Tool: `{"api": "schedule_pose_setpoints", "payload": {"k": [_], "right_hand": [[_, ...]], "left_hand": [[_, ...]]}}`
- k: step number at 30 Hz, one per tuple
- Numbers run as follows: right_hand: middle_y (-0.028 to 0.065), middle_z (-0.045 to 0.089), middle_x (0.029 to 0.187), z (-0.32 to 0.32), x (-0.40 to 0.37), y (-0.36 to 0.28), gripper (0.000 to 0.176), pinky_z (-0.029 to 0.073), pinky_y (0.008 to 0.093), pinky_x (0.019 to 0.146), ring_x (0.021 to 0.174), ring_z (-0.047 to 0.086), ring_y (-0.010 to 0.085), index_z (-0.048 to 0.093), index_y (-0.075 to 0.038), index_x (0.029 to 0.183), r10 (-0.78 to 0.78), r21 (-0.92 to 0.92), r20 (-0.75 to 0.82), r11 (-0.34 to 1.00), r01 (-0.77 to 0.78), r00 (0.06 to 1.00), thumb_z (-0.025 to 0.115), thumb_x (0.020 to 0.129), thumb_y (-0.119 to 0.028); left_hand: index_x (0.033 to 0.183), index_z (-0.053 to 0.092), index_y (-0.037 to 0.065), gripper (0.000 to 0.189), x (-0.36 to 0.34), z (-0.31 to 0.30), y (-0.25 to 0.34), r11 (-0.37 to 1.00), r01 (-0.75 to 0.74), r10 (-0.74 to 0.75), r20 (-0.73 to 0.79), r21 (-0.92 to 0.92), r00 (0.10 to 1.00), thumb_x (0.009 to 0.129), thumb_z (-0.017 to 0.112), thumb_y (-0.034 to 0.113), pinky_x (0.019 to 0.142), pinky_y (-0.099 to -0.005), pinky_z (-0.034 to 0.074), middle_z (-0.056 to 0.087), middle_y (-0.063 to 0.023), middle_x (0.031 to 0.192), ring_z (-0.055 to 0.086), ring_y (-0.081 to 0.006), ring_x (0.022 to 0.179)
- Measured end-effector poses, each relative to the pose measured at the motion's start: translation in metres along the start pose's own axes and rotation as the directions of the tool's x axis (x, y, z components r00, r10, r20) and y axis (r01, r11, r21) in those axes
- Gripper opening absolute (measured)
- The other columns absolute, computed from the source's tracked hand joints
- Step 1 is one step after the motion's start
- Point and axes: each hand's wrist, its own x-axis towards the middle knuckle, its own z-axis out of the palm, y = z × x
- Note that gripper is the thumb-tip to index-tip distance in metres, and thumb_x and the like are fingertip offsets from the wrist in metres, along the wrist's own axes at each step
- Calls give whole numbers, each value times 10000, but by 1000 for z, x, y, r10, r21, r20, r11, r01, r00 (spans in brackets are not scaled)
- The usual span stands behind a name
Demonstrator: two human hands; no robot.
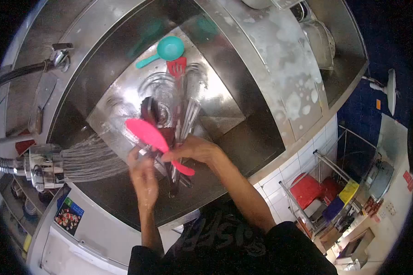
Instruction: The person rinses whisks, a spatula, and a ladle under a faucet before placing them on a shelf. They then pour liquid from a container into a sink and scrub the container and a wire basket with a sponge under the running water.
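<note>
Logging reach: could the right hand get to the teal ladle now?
Probably yes: the teal ladle lies uncovered across the sink, though the right hand holds a pink spoon.

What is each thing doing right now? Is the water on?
spray head: on, water shooting into the sink.
pink spoon: held in the right hand.
left hand: at the metal utensils.
teal scoop: lying loose in the sink.
red spatula: lying beside the teal scoop.
glass jar: uncovered, in the sink.
</note>
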Motion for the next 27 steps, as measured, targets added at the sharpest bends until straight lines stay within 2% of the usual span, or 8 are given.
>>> {"api": "schedule_pose_setpoints", "payload": {"k": [6, 9, 10, 14, 16, 20, 23, 27], "right_hand": [[57, 681, 1007, 34, 10, 2, 464, 448, 288, 846, 924, 607, 146, 677, -50, 1070, -42, 75, 260, 997, 23, 965, 795, 710, -317], [92, 675, 1075, 50, 24, 3, 439, 449, 300, 871, 971, 614, 166, 696, -37, 1042, 10, 182, 389, 979, -87, 921, 792, 711, -309], [117, 663, 1128, 52, 16, -32, 521, 443, 330, 914, 1022, 617, 214, 703, -55, 1067, 194, -193, 281, 971, -143, 940, 788, 698, -414], [136, 658, 1139, 57, 34, -50, 724, 440, 366, 929, 1055, 606, 253, 681, -89, 1139, 46, -47, 379, 998, -31, 924, 771, 629, -596], [127, 672, 1103, 46, 29, -74, 836, 453, 376, 905, 1044, 605, 249, 687, -89, 1125, 383, -586, 151, 777, -230, 911, 785, 533, -670], [112, 683, 979, -7, -8, -49, 479, 494, 293, 757, 843, 640, 178, 680, -7, 1049, 64, 21, -51, 998, -63, 997, 857, 649, -200], [99, 677, 1018, -52, -25, -22, 444, 488, 308, 821, 930, 632, 179, 665, 6, 1067, 12, 59, -337, 998, 8, 941, 828, 683, -145], [85, 678, 1038, -63, -33, -13, 536, 472, 300, 876, 1000, 606, 168, 648, -43, 1155, 36, -112, -350, 991, -80, 936, 848, 680, -191]], "left_hand": [[1033, 580, -42, 415, -8, -21, -83, 767, 163, -377, -230, -620, 897, 975, 467, 353, 760, -386, 502, 636, -180, 1012, 628, -254, 899], [1067, 574, -33, 373, -34, 46, -157, 890, 369, -351, 113, -266, 929, 950, 505, 315, 773, -380, 504, 630, -171, 1030, 627, -250, 913], [1079, 572, -29, 363, -37, 72, -168, 939, 314, -286, 183, -144, 940, 942, 517, 302, 777, -378, 504, 628, -167, 1037, 626, -248, 918], [1125, 565, -16, 343, -11, 163, -189, 994, 25, -63, 352, 110, 934, 909, 567, 251, 794, -370, 506, 619, -155, 1061, 624, -242, 937], [1147, 561, -9, 348, -13, 165, -192, 989, 4, -62, 402, 145, 914, 893, 592, 226, 802, -366, 508, 615, -149, 1074, 622, -239, 946], [1193, 553, 4, 385, -5, 115, -177, 989, 105, -137, 366, 106, 921, 860, 641, 176, 819, -359, 510, 607, -136, 1098, 620, -233, 964], [1126, 577, -4, 307, 13, 96, -160, 974, 173, -152, 144, -146, 978, 835, 632, 75, 813, -355, 517, 623, -144, 1068, 638, -245, 936], [1155, 583, 19, 348, 25, 94, -193, 940, -49, -11, 172, 339, 985, 878, 603, 229, 836, -401, 507, 643, -168, 1014, 643, -328, 929]]}}
